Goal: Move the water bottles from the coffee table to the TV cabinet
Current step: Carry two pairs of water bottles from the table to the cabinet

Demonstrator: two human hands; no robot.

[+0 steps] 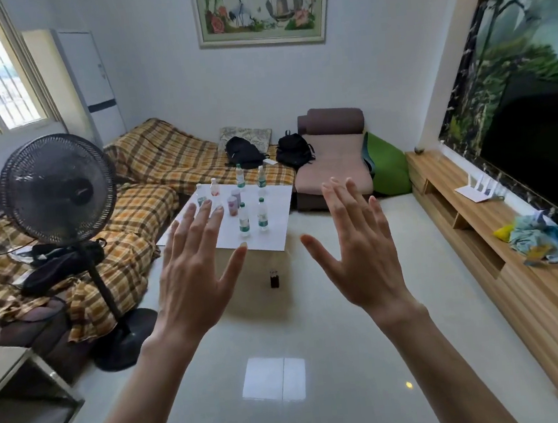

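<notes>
Several clear water bottles stand upright on the white coffee table (274, 227) across the room, among them two with green caps near its front, one (243, 220) beside the other (262, 214). Two purple cups (233, 205) sit between the bottles. The wooden TV cabinet (532, 274) runs along the right wall under a black TV (539, 146). My left hand (196, 271) and my right hand (357, 248) are raised in front of me, fingers spread and straight, holding nothing, well short of the table.
A black standing fan (56, 186) is at the left, before a plaid-covered sofa (152, 197). Two black backpacks (293, 149) lie on the sofa. A small dark bottle (274, 278) stands on the tiled floor. Crumpled cloths (535, 239) and a white router (480, 186) sit on the cabinet.
</notes>
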